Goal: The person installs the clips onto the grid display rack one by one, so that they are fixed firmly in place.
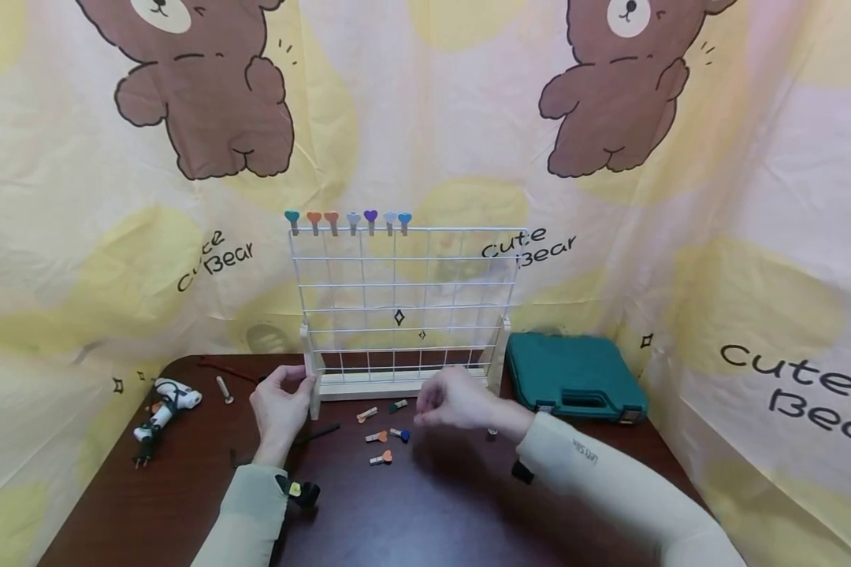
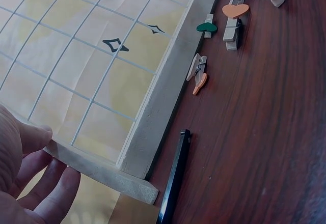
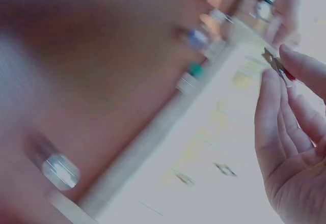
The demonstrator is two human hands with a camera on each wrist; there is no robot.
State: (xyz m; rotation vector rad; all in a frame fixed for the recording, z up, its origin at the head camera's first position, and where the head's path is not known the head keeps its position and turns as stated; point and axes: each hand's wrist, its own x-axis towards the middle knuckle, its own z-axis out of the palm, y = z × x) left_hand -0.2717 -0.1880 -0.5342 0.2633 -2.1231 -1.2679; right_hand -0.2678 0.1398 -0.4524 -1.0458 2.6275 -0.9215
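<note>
A white wire grid (image 1: 411, 284) stands upright in a pale wooden stand (image 1: 369, 388). My left hand (image 1: 281, 409) holds the stand's left side post, thumb on one face and fingers on the other. In the right wrist view, my right hand (image 3: 293, 117) pinches a small clothespin (image 3: 277, 66) with a bit of red between thumb and fingers. That hand hovers in front of the stand's right half. Heart-topped clothespins, one with a purple heart (image 1: 371, 216), line the grid's top left edge. Several loose ones, including a green-heart clothespin (image 2: 207, 27) and a blue-heart clothespin (image 1: 400, 434), lie before the stand.
A green case (image 1: 574, 370) lies right of the stand. At the far left are a white device (image 1: 176, 395) with black parts and a small white peg-like piece (image 1: 224, 390). A black stick (image 2: 175, 178) rests near the stand's left foot. Patterned cloth hangs behind.
</note>
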